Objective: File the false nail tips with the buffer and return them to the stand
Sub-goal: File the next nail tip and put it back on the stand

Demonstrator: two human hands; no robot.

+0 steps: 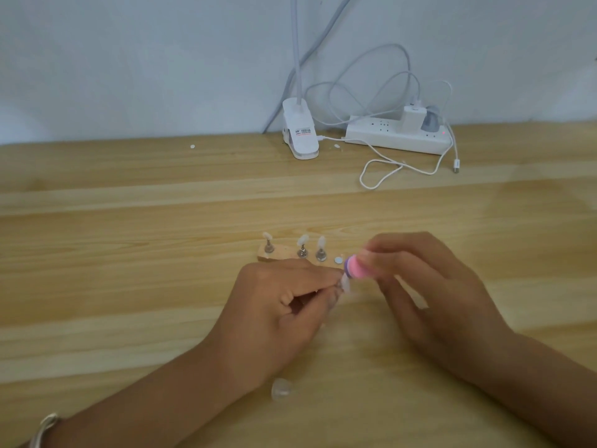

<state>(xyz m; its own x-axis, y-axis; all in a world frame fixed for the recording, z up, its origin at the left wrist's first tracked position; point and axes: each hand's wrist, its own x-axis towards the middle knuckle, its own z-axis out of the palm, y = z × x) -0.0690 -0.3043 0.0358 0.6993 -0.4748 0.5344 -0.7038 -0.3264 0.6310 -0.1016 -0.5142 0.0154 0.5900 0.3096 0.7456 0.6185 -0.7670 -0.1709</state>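
Both hands meet low over the middle of the wooden surface (129, 253). The left hand (284, 305) has its fingers curled in, with thumb and forefinger pinching a small clear nail tip (345, 285). The tip is blurred, so its exact tilt cannot be told. The right hand (429, 286) grips a pink and purple buffer (355, 267) between thumb and fingertips. The purple end points left and sits right at the top of the pinched tip — touching it, or all but touching.

Just behind the left hand lies the wooden stand (265, 256), partly hidden by the knuckles. Three metal pegs (302, 252) rise from it, each topped with a pale tip. To their right a small round disc (338, 260) lies flat, just beside the buffer.

A loose clear tip (281, 388) rests on the surface near the left forearm, well apart from the stand. A pale bracelet (43, 426) circles the left wrist.

Along the far edge, against the wall, stand a white clip lamp (300, 137) and a white power strip (387, 139) with a charger (410, 119) plugged in — a white cable (378, 177) loops in front of it.
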